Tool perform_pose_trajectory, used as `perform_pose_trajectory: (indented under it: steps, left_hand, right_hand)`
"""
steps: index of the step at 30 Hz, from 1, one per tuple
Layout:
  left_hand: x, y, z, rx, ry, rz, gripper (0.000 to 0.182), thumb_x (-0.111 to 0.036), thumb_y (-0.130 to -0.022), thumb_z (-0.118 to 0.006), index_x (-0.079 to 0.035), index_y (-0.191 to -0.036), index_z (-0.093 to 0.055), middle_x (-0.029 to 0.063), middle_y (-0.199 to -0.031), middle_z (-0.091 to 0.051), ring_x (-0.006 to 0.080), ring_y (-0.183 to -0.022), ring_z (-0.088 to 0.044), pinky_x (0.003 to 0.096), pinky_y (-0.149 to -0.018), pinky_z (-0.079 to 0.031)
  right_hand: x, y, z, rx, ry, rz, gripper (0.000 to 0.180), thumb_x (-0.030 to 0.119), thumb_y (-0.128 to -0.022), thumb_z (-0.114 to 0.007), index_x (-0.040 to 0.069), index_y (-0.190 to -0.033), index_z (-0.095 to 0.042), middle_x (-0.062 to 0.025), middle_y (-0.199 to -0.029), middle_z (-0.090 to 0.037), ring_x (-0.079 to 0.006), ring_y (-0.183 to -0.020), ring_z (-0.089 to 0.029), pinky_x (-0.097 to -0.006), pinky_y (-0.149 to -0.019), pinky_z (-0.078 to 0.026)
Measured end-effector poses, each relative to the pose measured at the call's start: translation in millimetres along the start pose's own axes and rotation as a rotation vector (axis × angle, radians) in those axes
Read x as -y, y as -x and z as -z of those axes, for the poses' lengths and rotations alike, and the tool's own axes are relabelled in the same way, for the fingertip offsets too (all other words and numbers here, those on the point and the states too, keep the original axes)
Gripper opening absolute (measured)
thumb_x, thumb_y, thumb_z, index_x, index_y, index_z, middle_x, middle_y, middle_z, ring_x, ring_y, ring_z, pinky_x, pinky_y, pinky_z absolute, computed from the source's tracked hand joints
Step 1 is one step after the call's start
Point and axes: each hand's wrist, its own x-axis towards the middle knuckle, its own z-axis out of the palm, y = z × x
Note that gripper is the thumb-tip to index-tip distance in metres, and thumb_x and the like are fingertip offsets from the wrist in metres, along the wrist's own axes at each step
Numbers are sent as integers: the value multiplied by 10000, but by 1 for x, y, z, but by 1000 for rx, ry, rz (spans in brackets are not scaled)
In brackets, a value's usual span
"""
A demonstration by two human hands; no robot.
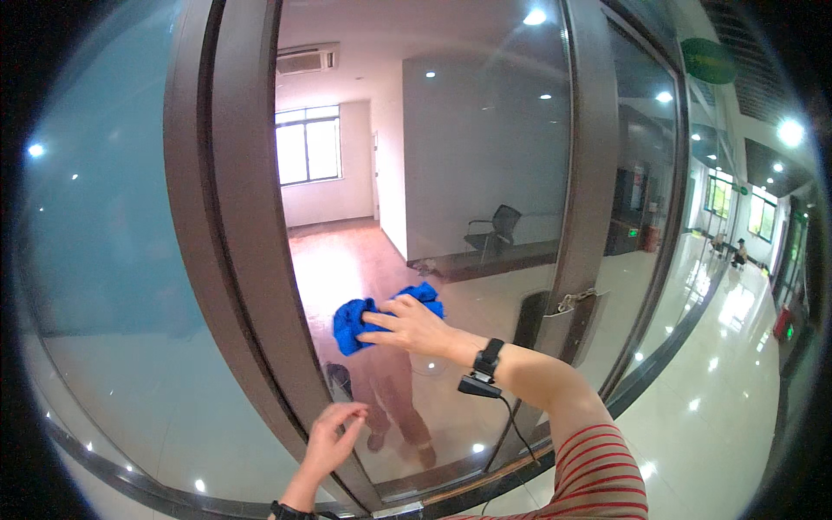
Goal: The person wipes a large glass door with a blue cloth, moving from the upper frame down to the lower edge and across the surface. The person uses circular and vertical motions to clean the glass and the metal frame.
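Observation:
My right hand (413,328) presses a bunched blue cloth (354,320) against the glass pane (448,162) of a framed door. Its fingers are spread over the cloth, and part of the cloth shows above the knuckles. A black strap with a small device (481,383) and a cable sits on my right wrist. My left hand (335,432) is lower down, in front of the door's left frame, with nothing in it; thumb and forefinger are slightly apart. Through the glass I see a room, and my legs are reflected low in the pane.
A chain (575,299) hangs at the handle on the door's right frame (588,162). To the left stands a bluish glass panel (104,260). A shiny tiled corridor (702,390) runs off to the right, with people small in the distance. A chair (497,227) appears in the pane.

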Motion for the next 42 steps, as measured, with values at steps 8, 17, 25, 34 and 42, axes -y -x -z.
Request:
perform_pose_trajectory:
  steps: [8,17,25,34,42]
  left_hand:
    - [-24,-58,38,-139,-447,-393,357,-107,-815,-707,-85,-1170,-671,106,-1217,-614,319,-1186,-552,464,-1045,-404]
    - [-60,-166,33,-191,-800,-670,618,-135,-782,-735,-93,-1366,-536,109,-1441,-496,303,-1406,-404,514,-1187,-272]
    - [-29,-236,16,-334,-1013,-618,776,-352,-854,-668,-133,-1539,-379,67,-1613,-334,249,-1514,-250,512,-1253,-128]
    - [-23,-241,9,-415,-1078,-697,774,-378,-866,-659,-174,-1553,-366,33,-1623,-321,237,-1517,-253,523,-1255,-146]
    - [-38,-246,9,-422,-1143,-662,745,-448,-918,-605,-189,-1568,-347,28,-1634,-305,235,-1515,-256,509,-1253,-149]
  right_hand:
    - [-102,103,99,-135,491,-526,458,81,-816,-641,152,-1267,-608,-119,-1310,-585,-326,-1155,-553,-459,-929,-444]
    - [-158,-51,104,-471,321,-654,560,107,-864,-657,99,-1410,-534,-203,-1405,-535,-394,-1330,-465,-499,-1136,-355]
    - [-146,-110,67,-455,415,-247,424,116,-842,-638,241,-1245,-673,-109,-1317,-563,-340,-1112,-516,-451,-879,-421]
    - [-151,-109,72,-560,476,-242,455,141,-791,-655,241,-1234,-680,-121,-1309,-558,-346,-1042,-516,-445,-825,-408]
    - [-158,-113,74,-681,526,-266,448,144,-752,-661,278,-1178,-696,-103,-1293,-568,-329,-1031,-523,-457,-814,-396]
